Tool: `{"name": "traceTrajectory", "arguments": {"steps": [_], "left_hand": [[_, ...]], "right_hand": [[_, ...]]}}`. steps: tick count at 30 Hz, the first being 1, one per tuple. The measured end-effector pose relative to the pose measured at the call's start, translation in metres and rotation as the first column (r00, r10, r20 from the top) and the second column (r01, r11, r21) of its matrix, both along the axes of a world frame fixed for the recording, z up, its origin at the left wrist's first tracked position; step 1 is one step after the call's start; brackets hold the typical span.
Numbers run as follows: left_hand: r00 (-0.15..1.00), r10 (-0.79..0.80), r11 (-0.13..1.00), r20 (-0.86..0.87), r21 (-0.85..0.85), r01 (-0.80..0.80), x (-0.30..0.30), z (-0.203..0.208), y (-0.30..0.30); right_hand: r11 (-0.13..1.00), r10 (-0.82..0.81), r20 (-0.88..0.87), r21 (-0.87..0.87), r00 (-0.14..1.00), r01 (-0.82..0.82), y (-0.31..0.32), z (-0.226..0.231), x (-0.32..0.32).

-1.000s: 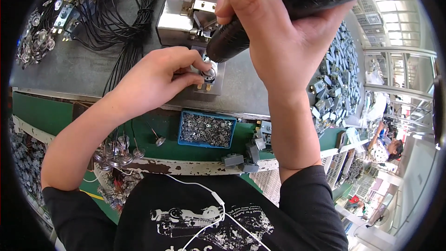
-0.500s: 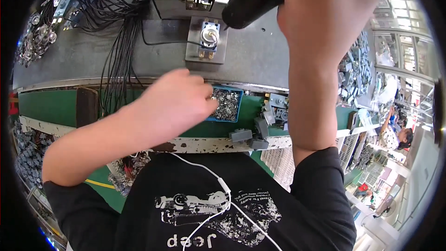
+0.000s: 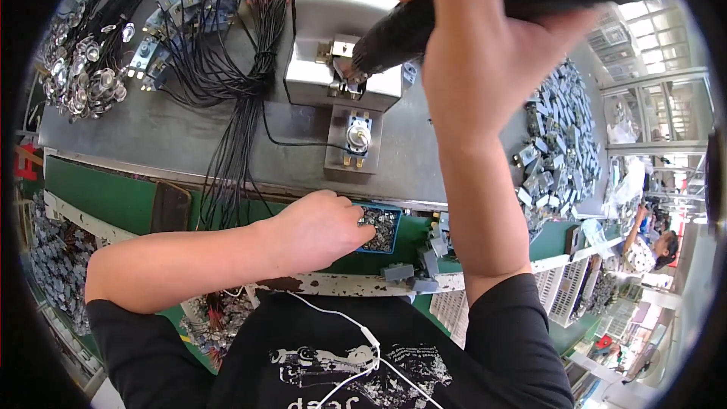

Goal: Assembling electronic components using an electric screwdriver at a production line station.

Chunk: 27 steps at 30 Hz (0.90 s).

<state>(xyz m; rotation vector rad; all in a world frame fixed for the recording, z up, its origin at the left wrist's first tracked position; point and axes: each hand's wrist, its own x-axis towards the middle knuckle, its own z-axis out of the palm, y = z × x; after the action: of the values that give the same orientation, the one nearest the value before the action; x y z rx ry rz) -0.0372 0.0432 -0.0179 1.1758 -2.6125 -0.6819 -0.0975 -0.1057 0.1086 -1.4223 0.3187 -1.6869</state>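
Observation:
My right hand [image 3: 473, 53] is wrapped round a thick black electric screwdriver [image 3: 394, 38], its tip at the metal outlet [image 3: 345, 68] of a white screw feeder [image 3: 314, 23]. My left hand [image 3: 329, 229] is over the edge of a blue tray [image 3: 397, 229] of small metal parts, fingers curled and pressed together; whatever they pinch is hidden. Between the feeder and the tray, a small blue-grey switch body [image 3: 357, 136] with a round metal disc and brass terminals sits on a square metal block [image 3: 337, 157]. A black wire runs left from it.
Black wires [image 3: 246, 95] lie bundled at left, beside metal discs [image 3: 83, 76] and blue-grey parts [image 3: 178, 4]. More grey parts [image 3: 560, 136] are heaped at right; several grey pieces [image 3: 424, 265] lie near the front ledge. A person [image 3: 644, 250] is at far right.
The view has shifted, showing more of the table's far side. The screwdriver tip has gone from above the switch body to the feeder outlet. My left hand has closed in on the blue tray.

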Motion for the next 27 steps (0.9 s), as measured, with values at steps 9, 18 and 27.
{"name": "traceTrajectory", "arguments": {"steps": [9, 18, 27], "left_hand": [[0.993, -0.041, 0.999, -0.108, 0.031, 0.045, 0.004, 0.005, -0.007], [0.995, -0.034, 0.999, -0.09, 0.03, 0.037, 0.01, 0.007, -0.008], [0.997, 0.0, 1.0, -0.079, 0.02, 0.001, 0.007, 0.015, -0.005]], "right_hand": [[0.983, 0.103, -0.107, -0.14, 0.989, -0.118, -0.013, -0.017, 0.011], [0.994, 0.113, -0.273, 0.019, 0.955, -0.112, -0.001, -0.028, -0.02], [0.989, 0.144, -0.207, 0.062, 0.968, -0.134, 0.004, -0.022, -0.021]]}}
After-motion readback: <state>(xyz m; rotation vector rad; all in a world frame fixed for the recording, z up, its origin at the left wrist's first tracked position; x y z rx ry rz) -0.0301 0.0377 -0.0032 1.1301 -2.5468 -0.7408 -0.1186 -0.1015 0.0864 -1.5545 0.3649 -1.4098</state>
